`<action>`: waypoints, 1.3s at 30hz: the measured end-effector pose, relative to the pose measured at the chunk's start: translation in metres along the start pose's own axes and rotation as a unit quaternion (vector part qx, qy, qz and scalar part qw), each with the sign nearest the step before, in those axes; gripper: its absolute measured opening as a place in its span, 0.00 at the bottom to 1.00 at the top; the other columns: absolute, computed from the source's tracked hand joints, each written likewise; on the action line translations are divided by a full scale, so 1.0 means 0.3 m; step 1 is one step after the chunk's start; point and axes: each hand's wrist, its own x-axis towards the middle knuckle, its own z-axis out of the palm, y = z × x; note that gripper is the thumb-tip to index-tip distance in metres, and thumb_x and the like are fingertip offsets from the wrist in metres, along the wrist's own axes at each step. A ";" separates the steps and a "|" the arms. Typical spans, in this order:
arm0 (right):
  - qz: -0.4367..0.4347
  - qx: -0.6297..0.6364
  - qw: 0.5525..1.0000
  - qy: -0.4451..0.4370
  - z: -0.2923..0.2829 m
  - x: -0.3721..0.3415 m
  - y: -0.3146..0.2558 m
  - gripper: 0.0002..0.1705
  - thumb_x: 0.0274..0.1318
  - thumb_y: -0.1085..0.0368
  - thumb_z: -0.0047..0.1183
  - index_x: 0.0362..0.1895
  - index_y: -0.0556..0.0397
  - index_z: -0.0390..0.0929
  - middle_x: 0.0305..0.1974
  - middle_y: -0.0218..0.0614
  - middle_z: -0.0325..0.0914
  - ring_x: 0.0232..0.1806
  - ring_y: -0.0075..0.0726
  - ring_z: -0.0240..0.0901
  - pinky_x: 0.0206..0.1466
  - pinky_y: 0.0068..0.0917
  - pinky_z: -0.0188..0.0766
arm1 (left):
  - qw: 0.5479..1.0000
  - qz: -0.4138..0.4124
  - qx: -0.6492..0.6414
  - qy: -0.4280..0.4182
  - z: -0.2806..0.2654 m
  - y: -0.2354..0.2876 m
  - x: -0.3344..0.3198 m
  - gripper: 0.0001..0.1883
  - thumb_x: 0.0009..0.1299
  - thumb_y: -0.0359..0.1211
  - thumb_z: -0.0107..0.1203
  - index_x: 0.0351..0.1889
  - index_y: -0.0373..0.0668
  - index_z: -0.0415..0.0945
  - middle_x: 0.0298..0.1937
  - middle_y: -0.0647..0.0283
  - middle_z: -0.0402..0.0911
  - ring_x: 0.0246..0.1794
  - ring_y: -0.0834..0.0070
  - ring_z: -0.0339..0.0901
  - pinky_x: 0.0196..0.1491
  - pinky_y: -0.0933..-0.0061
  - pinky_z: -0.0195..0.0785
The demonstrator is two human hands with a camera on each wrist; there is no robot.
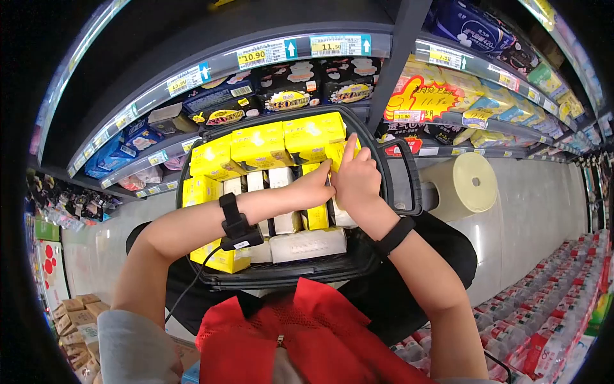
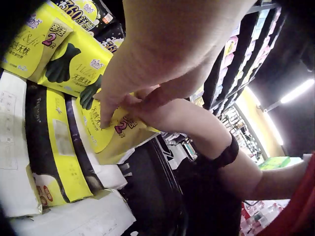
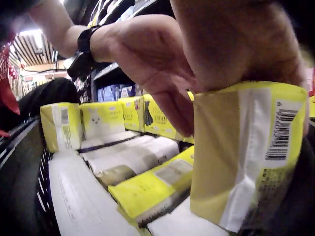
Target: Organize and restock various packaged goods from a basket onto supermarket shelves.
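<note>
Left hand: The person's left hand reaches across the basket, its fingers extended and touching the broad face of a yellow packet.
Right hand: The right hand rests over the same packet, index finger straight; whether its other fingers grip or merely press cannot be told.
Packet in hand: It stands on edge inside the black basket, at the right side near the far corner, its barcoded end visible from the right wrist.
Rest of the load: Three yellow packs line the basket's far side; white packs sit nearer the person, one lying across the near end.
Shelves: Beyond the basket, dark packs stand beneath price tags reading 10.90 and 11.50.
Floor: A pale round stool stands right of the basket, near its handle.
Clothing: A red garment and black wristband are visible.
</note>
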 end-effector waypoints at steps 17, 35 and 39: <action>-0.106 -0.113 0.978 -0.141 -0.064 -0.026 0.011 0.55 0.51 0.36 0.48 0.72 0.53 0.38 0.71 0.58 0.26 0.72 0.69 0.27 0.63 0.69 0.43 | 0.933 0.308 0.038 0.182 -0.474 0.416 -0.056 0.21 0.61 0.20 0.41 0.54 0.37 0.64 0.40 0.58 0.82 0.29 0.71 0.82 0.35 0.72 0.74; -0.088 0.075 0.992 -0.048 -0.248 0.040 0.079 0.51 0.48 0.45 0.57 0.67 0.64 0.49 0.70 0.58 0.38 0.66 0.64 0.50 0.60 0.63 0.54 | 0.678 0.241 0.586 0.372 -0.971 0.718 0.655 0.35 0.64 0.41 0.52 0.67 0.38 0.54 0.63 0.42 0.62 0.59 0.49 0.66 0.60 0.56 0.62; -0.094 0.081 0.992 -0.038 -0.248 0.076 0.116 0.49 0.47 0.47 0.58 0.65 0.63 0.52 0.69 0.56 0.41 0.59 0.58 0.61 0.57 0.59 0.60 | 0.776 0.190 0.492 0.346 -1.008 0.729 0.677 0.44 0.53 0.49 0.62 0.64 0.36 0.59 0.57 0.46 0.70 0.54 0.53 0.72 0.53 0.62 0.68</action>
